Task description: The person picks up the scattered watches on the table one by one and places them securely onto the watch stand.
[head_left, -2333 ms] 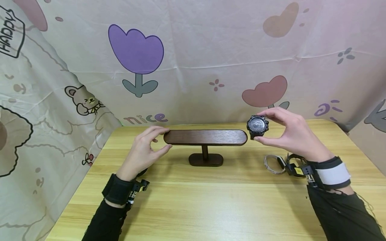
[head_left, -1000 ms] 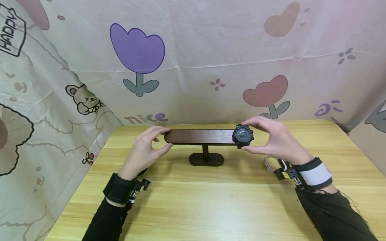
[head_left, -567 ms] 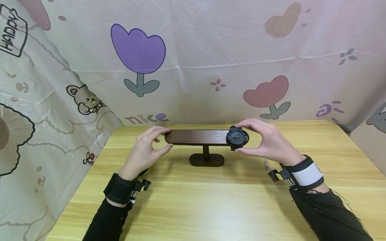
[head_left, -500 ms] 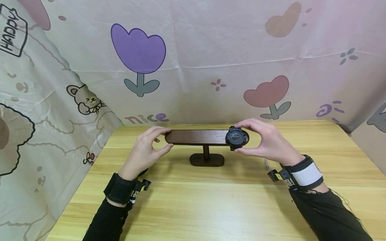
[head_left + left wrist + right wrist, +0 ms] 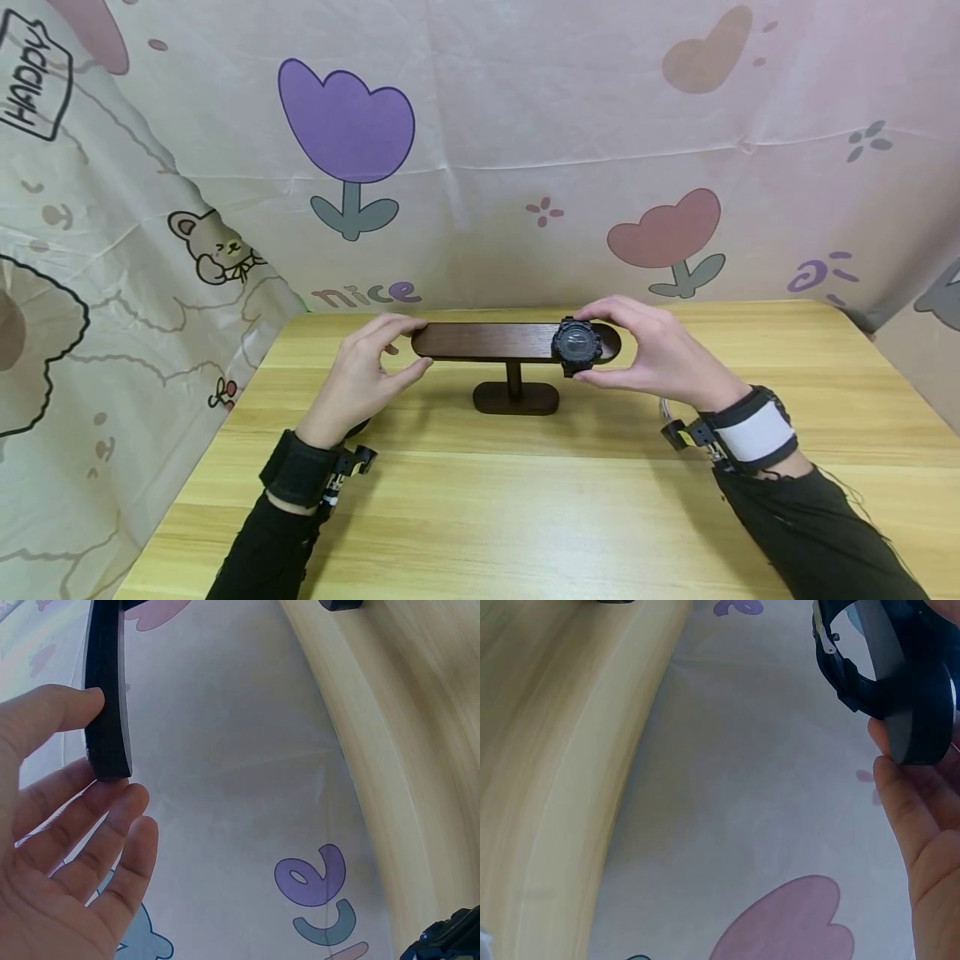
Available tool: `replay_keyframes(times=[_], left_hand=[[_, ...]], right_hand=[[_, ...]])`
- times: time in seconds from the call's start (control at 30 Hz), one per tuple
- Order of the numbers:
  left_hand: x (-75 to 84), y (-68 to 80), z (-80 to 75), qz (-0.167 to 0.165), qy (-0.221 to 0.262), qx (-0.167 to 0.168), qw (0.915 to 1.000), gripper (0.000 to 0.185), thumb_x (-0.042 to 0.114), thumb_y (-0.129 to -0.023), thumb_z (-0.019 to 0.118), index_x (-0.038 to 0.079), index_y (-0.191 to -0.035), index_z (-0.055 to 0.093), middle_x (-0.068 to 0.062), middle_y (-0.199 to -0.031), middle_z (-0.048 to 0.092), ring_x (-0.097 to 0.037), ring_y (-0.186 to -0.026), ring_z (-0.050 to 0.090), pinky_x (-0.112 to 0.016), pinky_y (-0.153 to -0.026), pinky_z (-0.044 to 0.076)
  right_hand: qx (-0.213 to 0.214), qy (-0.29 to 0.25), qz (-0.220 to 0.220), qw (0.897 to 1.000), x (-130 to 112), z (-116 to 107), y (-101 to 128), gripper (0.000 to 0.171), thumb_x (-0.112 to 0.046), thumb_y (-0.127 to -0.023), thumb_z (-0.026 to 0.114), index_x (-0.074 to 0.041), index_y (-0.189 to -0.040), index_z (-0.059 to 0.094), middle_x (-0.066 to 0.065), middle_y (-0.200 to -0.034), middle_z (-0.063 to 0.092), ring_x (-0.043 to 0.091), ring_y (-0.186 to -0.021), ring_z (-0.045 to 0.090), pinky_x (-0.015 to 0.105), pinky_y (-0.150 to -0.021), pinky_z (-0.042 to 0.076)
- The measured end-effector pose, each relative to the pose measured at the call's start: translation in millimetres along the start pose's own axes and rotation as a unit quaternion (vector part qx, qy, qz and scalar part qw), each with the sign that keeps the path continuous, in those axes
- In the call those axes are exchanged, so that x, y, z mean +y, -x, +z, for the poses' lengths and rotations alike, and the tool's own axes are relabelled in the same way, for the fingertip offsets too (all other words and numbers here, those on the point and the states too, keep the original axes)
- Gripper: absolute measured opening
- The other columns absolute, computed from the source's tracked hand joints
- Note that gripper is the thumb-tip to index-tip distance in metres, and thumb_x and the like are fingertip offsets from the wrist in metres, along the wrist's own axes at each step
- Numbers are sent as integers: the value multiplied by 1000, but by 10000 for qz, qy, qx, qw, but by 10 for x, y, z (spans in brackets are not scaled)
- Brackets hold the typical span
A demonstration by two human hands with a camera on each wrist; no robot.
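A dark wooden T-shaped watch stand (image 5: 487, 342) stands at the middle of the table. My right hand (image 5: 600, 348) pinches a black watch (image 5: 575, 344) between index finger and thumb, and the watch sits on the bar near its right end. In the right wrist view its strap (image 5: 846, 675) loops round the bar (image 5: 922, 712), with my fingers (image 5: 919, 825) beside it. My left hand (image 5: 408, 343) pinches the bar's left end. In the left wrist view my thumb (image 5: 56, 712) lies against the bar (image 5: 107, 697).
The stand's oval base (image 5: 516, 398) rests on the light wooden table (image 5: 525, 500). A pale watch strap (image 5: 663, 407) lies mostly hidden behind my right wrist. A printed cloth backdrop (image 5: 480, 167) closes off the back and both sides.
My right hand has carried the black watch left, from beyond the bar's right end onto the bar and a little further along it. My left hand has stayed at the left end.
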State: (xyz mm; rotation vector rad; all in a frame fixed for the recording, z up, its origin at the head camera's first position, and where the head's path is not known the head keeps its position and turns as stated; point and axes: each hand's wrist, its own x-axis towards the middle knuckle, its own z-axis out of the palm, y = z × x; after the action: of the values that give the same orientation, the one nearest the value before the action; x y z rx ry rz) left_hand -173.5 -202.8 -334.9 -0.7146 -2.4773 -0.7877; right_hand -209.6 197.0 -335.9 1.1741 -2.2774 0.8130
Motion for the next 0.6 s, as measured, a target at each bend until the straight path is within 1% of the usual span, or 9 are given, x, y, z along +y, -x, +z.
replay_keyframes(times=[0.23, 0.6], left_hand=[[5, -1, -2, -39, 6, -28, 10000, 45, 16, -90, 88, 7, -132, 74, -9, -131, 74, -25, -112, 72, -41, -81, 63], [13, -6, -7, -72, -4, -49, 10000, 44, 16, -90, 88, 7, -131, 74, -9, -131, 74, -25, -112, 72, -41, -81, 63]], right_hand=[[-227, 146, 193, 9994, -83, -6, -59, 71, -28, -68, 103, -14, -130, 69, -4, -123, 73, 9, -110, 70, 12, -95, 53], [-384, 76, 138, 9991, -138, 28, -140, 71, -29, -71, 102, -13, -130, 67, -3, -123, 72, 7, -105, 69, 19, -85, 60]])
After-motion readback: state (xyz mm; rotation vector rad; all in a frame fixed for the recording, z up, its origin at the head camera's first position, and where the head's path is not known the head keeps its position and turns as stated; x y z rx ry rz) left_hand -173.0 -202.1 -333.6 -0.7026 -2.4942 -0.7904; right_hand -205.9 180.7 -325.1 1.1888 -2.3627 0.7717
